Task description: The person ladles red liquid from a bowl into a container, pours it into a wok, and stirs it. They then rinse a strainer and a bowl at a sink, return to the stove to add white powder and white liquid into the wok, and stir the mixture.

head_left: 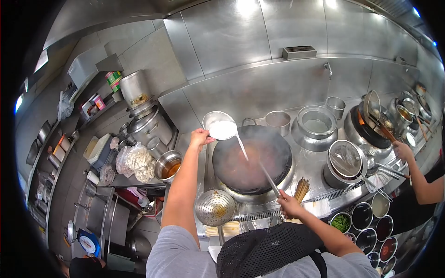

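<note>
Tilted over the wok, a metal bowl point(223, 129) of white liquid is gripped at its near rim by my left hand point(201, 138). A thin white stream point(242, 149) runs from the bowl's lip into the large dark wok point(222, 160). Reddish contents show dimly through the steam there. My right hand point(289, 206) is closed around the handle of a long metal cooking utensil point(270, 180). Its far end dips into the wok, and steam hides its shape. Just in front of the wok lies a perforated skimmer point(215, 207), with yellowish bits in it.
Right of the wok stand a metal pot point(277, 121), a lidded-looking steel vessel point(317, 124) and strainers point(345, 158) over a pot. A bamboo brush point(301, 189) lies near my right hand. Another person's hand point(403, 150) works at a second wok point(371, 127). Containers point(362, 216) crowd the lower right.
</note>
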`<state>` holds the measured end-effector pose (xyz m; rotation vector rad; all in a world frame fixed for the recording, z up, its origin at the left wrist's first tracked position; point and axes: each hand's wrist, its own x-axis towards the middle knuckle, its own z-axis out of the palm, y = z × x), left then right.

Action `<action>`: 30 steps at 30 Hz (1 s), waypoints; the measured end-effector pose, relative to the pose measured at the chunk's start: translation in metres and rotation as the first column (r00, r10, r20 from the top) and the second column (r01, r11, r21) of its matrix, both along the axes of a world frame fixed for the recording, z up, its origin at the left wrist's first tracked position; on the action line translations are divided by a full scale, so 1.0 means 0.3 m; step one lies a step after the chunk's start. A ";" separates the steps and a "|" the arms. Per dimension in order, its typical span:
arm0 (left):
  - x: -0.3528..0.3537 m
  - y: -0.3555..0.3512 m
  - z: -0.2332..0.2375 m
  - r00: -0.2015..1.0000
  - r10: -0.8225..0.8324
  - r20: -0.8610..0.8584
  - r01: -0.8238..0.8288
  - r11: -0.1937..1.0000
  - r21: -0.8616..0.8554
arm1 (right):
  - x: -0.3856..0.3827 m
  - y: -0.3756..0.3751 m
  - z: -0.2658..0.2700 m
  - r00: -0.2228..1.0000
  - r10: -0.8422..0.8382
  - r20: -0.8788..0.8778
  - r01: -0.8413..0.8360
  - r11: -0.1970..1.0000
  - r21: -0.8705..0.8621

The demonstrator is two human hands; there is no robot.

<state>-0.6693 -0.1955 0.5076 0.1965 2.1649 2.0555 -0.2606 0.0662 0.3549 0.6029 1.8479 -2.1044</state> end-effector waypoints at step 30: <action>0.542 -0.440 -0.440 0.950 0.242 0.196 -0.307 0.834 0.459 | 0.024 -0.081 0.034 0.985 -0.082 0.153 0.162 0.749 -0.643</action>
